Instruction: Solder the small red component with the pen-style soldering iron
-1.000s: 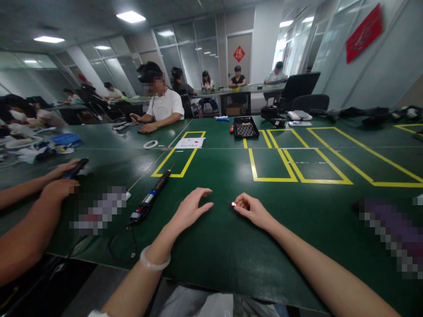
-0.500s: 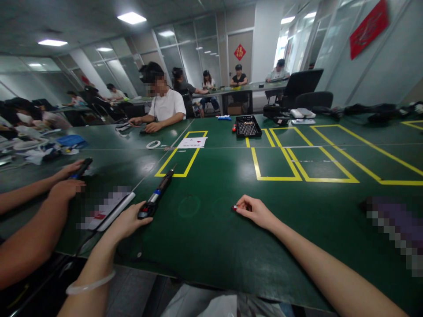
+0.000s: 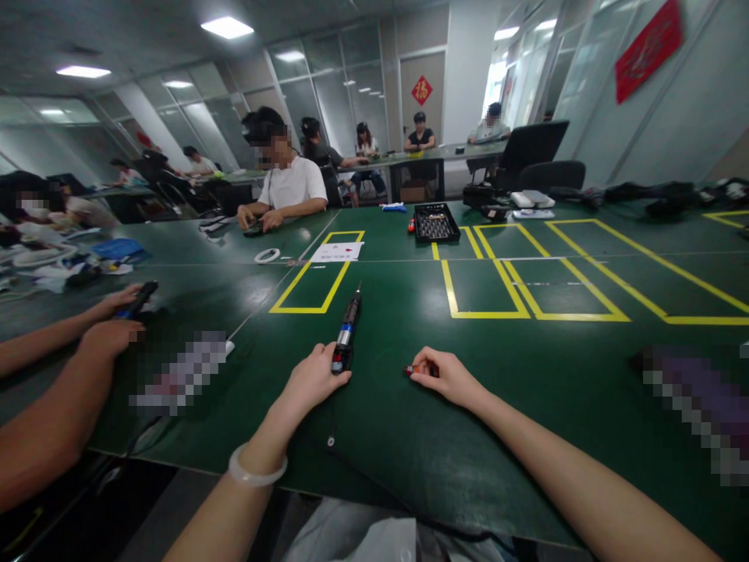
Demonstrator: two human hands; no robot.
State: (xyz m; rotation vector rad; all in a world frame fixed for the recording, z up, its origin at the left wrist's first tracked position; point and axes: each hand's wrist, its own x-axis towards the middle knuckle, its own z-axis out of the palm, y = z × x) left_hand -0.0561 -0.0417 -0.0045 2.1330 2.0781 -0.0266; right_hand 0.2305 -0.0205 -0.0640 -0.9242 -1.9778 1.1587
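My left hand (image 3: 310,376) is closed on the rear end of a dark electric screwdriver (image 3: 349,321) with a blue and silver band. The tool's thin bit points away from me, and its cord trails back toward the table's front edge. My right hand (image 3: 448,376) rests on the green table (image 3: 398,445), fingers curled in a pinch. A small red object (image 3: 408,371) pokes out from its fingertips; most of it is hidden, so I cannot tell its kind.
Yellow tape rectangles (image 3: 488,315) mark the table. A black tray (image 3: 436,223) of small parts stands farther back, a paper sheet (image 3: 338,251) to its left. At the left, a co-worker's hands (image 3: 114,336) hold another dark tool. A blurred block (image 3: 696,406) lies at the right.
My left hand reached left, took hold of the electric screwdriver and brought it right, toward the middle in front of me. My right hand has stayed nearly in place, still pinching the red object.
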